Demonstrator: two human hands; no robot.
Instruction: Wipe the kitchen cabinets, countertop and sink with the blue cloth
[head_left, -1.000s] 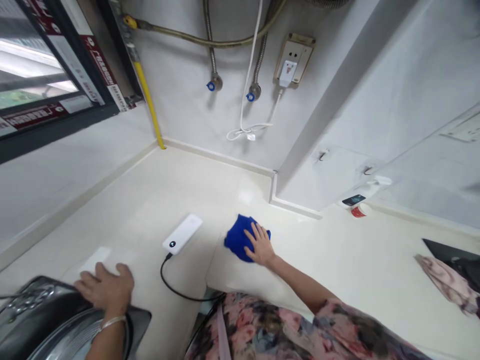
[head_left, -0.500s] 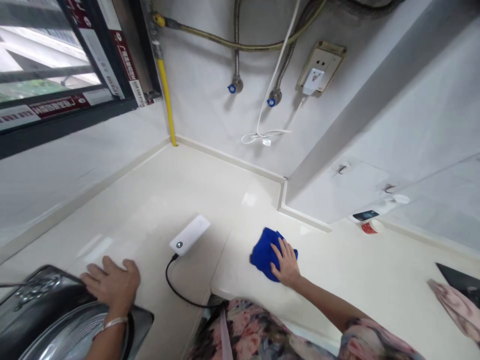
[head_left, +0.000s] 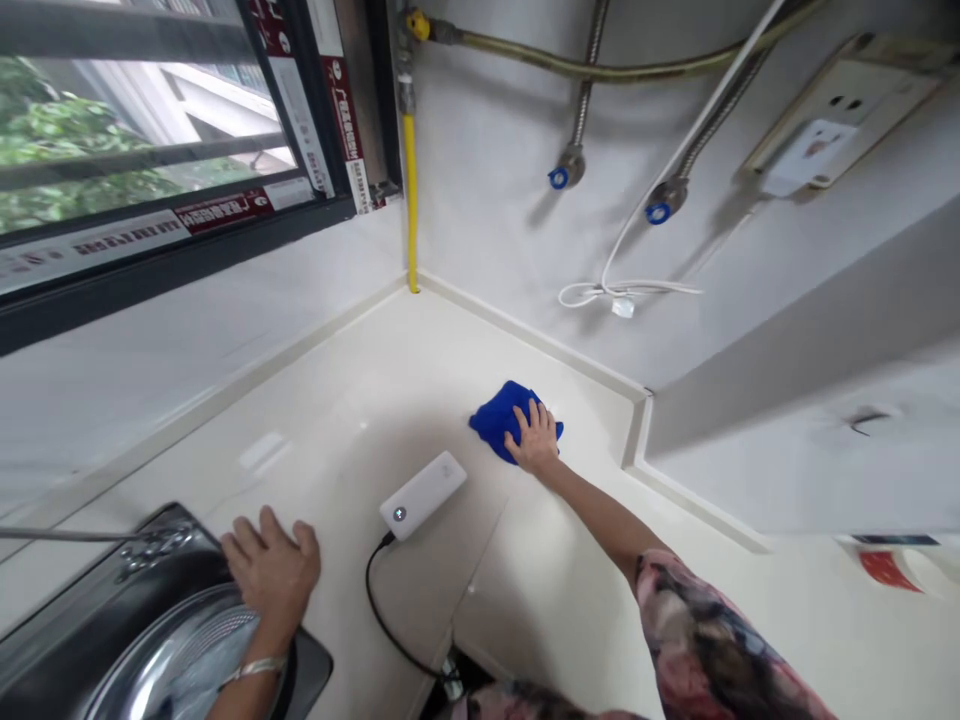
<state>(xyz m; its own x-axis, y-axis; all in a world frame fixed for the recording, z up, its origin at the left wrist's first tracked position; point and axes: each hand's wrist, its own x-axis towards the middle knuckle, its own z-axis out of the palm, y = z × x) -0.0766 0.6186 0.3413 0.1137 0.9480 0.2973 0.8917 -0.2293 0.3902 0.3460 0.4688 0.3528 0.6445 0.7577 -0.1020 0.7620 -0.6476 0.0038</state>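
A blue cloth [head_left: 496,418] lies bunched on the cream countertop [head_left: 390,380], near the back corner. My right hand [head_left: 537,436] presses down on it from above, fingers spread over its right side. Part of the cloth is hidden under the palm. On the left, my left hand [head_left: 274,565] rests with fingers spread at the edge of the dark sink [head_left: 67,640], holding nothing. Between my hands lies a white power bank [head_left: 424,495] with a small lit display. A black cable [head_left: 382,610] runs from it toward my body.
A metal bowl or strainer [head_left: 142,670] sits in the sink. Along the back wall are a yellow pipe [head_left: 411,200], two blue-knobbed valves [head_left: 568,170], a bundled white cord [head_left: 622,290] and a plugged-in socket [head_left: 817,140]. A red-and-white cup [head_left: 889,570] stands far right.
My right hand has pushed the blue cloth farther back on the countertop, toward the corner behind the power bank. The view has turned to the right and come nearer the wall.
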